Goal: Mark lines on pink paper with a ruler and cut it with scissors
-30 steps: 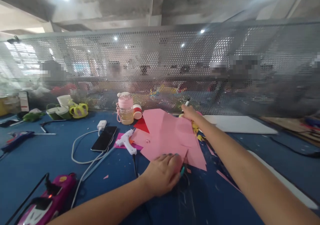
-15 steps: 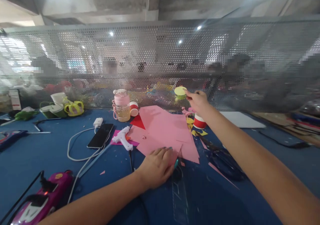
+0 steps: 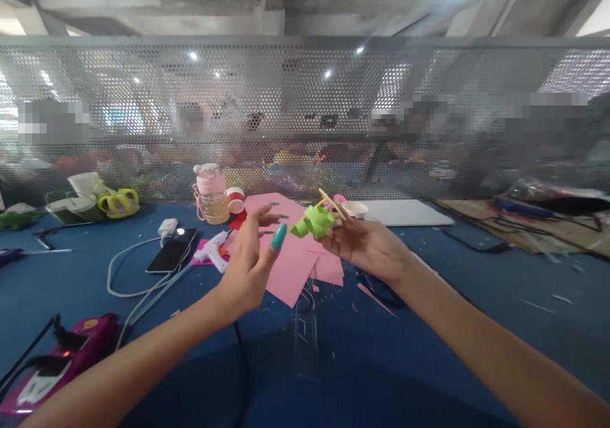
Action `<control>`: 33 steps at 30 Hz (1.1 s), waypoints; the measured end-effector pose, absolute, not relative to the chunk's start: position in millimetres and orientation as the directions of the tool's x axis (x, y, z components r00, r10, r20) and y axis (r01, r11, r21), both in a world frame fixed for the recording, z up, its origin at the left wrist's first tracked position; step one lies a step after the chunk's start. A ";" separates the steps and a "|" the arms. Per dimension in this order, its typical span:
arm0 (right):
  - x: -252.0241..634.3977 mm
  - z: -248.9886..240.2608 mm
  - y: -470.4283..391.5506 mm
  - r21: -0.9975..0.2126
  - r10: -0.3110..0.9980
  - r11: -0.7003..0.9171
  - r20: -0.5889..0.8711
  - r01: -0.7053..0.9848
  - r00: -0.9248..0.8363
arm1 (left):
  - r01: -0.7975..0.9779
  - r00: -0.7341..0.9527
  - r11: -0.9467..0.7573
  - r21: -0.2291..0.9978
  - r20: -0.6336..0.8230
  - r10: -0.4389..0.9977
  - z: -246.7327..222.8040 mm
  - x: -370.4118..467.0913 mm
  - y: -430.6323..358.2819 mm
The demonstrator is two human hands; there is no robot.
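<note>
My right hand (image 3: 365,244) holds a green and yellow paper piece (image 3: 314,220) above the table. Its green part is curled and folded, and a thin yellow edge shows at the top. To the left of that piece, my left hand (image 3: 252,256) hovers with fingers apart and nothing in them; its thumb has a long teal nail. Pink paper sheets (image 3: 290,279) lie beneath both hands. A white hot glue gun (image 3: 213,252) rests left of the sheets, partly behind my left hand. Scissors (image 3: 384,291) lie mostly hidden under my right forearm.
A pink-lidded bottle (image 3: 211,196) and a red and white paper cup (image 3: 235,200) stand at the back. On the left are a phone (image 3: 172,251), a white cable and a purple power strip (image 3: 61,364). A clear ruler (image 3: 305,336) lies in front, a white board (image 3: 405,213) behind right.
My right hand has brought the green and yellow piece down and closer, tilting it edge-on. My left hand has lifted off the pink paper and opened. The view has shifted right.
</note>
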State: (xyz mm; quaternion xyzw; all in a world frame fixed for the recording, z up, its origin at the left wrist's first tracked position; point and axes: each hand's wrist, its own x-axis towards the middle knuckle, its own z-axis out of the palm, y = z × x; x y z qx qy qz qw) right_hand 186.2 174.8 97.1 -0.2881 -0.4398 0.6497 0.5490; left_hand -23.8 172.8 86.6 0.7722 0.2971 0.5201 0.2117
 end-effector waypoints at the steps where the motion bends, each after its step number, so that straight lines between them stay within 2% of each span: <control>1: 184.2 98.4 171.5 -0.870 0.963 -0.042 0.096 -0.492 -0.252 | 0.232 0.306 -0.714 0.660 0.647 0.698 93.4 -24.3 169.1; 7: 172.2 103.6 160.8 -0.826 0.921 -0.175 0.055 -0.536 -0.385 | 0.074 0.460 -0.502 0.862 0.417 0.784 113.3 -23.7 153.4; 12: 166.3 108.6 154.5 -0.878 0.940 -0.117 0.053 -0.464 -0.337 | 0.046 0.354 -0.544 0.838 0.496 0.793 121.6 -24.3 143.4; 16: 164.4 110.4 153.2 -0.938 0.927 -0.003 0.128 -0.347 -0.353 | -0.013 0.313 -0.572 0.820 0.547 0.776 124.1 -25.3 139.7; 18: 163.3 110.9 152.7 -0.929 0.918 -0.002 0.145 -0.370 -0.370 | -0.034 0.289 -0.584 0.811 0.567 0.771 125.0 -24.8 138.8; 23: 160.8 111.9 151.0 -0.820 0.914 -0.144 0.105 -0.554 -0.393 | -0.075 0.274 -0.588 0.805 0.584 0.764 124.4 -23.1 137.9; 33: 163.4 108.7 150.0 -0.816 0.896 -0.158 0.118 -0.556 -0.427 | -0.136 0.260 -0.588 0.797 0.602 0.755 123.0 -21.8 135.4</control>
